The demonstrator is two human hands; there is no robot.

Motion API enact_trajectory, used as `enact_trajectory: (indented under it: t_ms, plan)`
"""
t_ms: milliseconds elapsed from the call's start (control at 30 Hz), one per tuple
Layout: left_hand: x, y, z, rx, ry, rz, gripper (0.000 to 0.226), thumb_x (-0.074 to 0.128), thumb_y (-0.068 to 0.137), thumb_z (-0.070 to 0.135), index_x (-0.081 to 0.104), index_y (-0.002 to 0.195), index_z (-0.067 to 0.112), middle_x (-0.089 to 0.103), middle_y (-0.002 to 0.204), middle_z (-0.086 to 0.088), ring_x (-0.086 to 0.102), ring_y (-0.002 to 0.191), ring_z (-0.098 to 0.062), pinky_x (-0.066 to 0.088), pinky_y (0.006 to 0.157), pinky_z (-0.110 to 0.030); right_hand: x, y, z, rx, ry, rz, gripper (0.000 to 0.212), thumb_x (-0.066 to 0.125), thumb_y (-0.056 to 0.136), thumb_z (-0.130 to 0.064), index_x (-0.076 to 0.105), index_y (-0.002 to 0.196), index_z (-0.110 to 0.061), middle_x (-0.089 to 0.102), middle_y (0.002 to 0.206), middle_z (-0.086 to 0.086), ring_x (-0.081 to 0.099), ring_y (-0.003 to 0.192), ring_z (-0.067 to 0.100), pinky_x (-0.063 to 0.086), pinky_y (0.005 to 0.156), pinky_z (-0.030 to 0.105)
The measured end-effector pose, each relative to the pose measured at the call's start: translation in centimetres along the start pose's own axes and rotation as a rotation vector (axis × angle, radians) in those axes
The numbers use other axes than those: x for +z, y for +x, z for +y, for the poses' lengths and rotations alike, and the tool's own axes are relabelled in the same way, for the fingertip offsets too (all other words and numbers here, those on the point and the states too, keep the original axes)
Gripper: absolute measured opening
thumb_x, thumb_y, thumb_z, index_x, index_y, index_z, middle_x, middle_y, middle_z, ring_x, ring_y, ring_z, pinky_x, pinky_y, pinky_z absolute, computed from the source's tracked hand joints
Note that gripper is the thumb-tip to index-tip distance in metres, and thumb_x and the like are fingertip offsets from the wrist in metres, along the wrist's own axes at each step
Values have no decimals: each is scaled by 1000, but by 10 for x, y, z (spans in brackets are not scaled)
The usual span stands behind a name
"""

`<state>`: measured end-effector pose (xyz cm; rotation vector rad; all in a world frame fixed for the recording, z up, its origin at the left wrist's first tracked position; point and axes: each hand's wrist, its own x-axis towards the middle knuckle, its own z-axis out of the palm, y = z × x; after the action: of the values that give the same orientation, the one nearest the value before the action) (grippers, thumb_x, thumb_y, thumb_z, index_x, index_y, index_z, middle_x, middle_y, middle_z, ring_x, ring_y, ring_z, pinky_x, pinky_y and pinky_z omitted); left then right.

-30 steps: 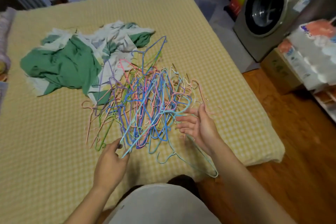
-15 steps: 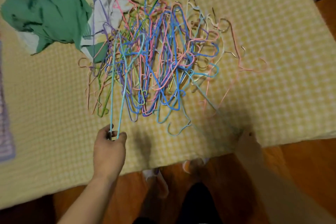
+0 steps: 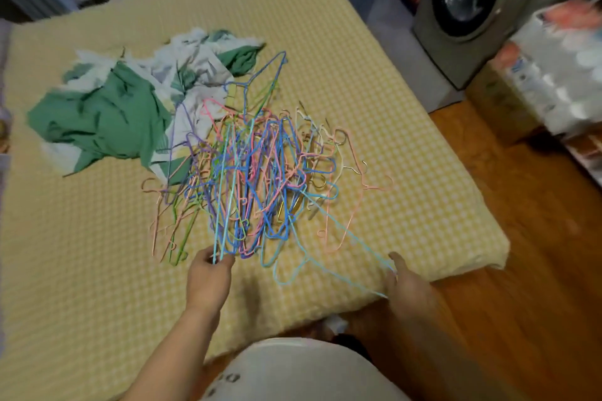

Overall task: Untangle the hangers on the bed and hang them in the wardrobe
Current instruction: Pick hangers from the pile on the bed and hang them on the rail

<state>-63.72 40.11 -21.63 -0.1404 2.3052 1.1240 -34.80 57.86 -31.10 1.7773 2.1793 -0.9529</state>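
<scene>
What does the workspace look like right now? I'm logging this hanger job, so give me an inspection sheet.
Surface: bed with yellow checked cover.
Job's things: tangled pile of coloured wire hangers on the bed; a light blue hanger drawn partly out toward the near edge.
Clutter: crumpled green and white cloth beside the pile.
Grippers: left hand pinches hanger wires at the pile's near edge; right hand grips the light blue hanger.
Cables: nothing seen.
Surroundings: washing machine, wooden floor, stacked packages; no wardrobe seen.

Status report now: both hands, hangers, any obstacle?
Left hand pinches light-blue strands at pile edge. Right hand grips light-blue hanger, still snagged. Green cloth touches pile.
</scene>
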Motion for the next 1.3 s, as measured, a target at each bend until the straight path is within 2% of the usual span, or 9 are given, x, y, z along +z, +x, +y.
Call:
enact_trajectory:
  t_ms: [133,200,300,467,633,800,1067,1200,1300]
  plan:
    - [-9,-5,11,23,-65,-52,17,62,88,13,59,104,18,60,80,-3,55,72,-25,46,72,-39,-25,-12,-8,-69,66,31,28,55,98,-26,55,126,-30,59,62,-3,61,61,20,43,55,35]
    - [-13,-7,11,26,-94,-49,13,61,91,11,58,100,21,60,80,-3,55,73,-26,46,72,-39,-29,-13,-11,-55,154,-4,24,59,94,-21,57,109,-39,63,63,-1,62,60,17,50,57,38]
    - [-15,-8,5,2,-138,-38,10,60,91,11,61,88,21,57,76,-5,52,71,-26,43,69,-38,-38,-11,-27,-45,397,-54,36,60,90,-8,58,89,-44,72,76,3,70,62,19,56,63,42]
    - [-21,-11,-3,-29,-191,-8,8,59,93,12,63,85,14,54,72,-7,47,68,-23,39,69,-36,-73,-14,-84,-125,625,-121,29,52,96,-2,59,96,-31,74,87,4,68,52,24,44,44,23]
    - [-35,-3,2,-15,-215,26,10,60,91,12,62,81,14,55,73,-5,48,68,-23,39,69,-35,-87,-6,-119,-171,728,-210,18,50,97,-1,56,106,-16,73,95,11,68,54,27,39,38,18]
    - [-41,-2,-7,-29,-220,30,10,57,93,12,61,85,9,51,71,-6,46,66,-20,37,62,-32,-64,-2,-110,31,824,-242,21,47,95,6,54,107,-9,66,96,22,62,48,25,42,37,20]
    - [-48,-4,-16,-64,-212,39,8,57,94,14,63,94,8,53,75,-8,49,70,-24,41,65,-36,-54,11,-92,223,926,-255,19,51,95,6,53,99,-13,69,88,15,70,51,24,47,40,20]
    - [-46,-4,-13,-63,-216,27,8,57,94,13,63,93,8,52,75,-7,47,70,-23,39,62,-33,-53,17,-79,289,959,-281,15,50,99,-2,54,110,-13,73,95,13,74,62,28,47,55,27]
    - [-40,-4,-8,-57,-211,5,8,57,93,11,63,89,10,51,74,-6,45,70,-21,37,60,-32,-55,20,-69,335,983,-281,16,49,101,-3,53,111,-14,73,95,11,74,59,24,44,56,27]
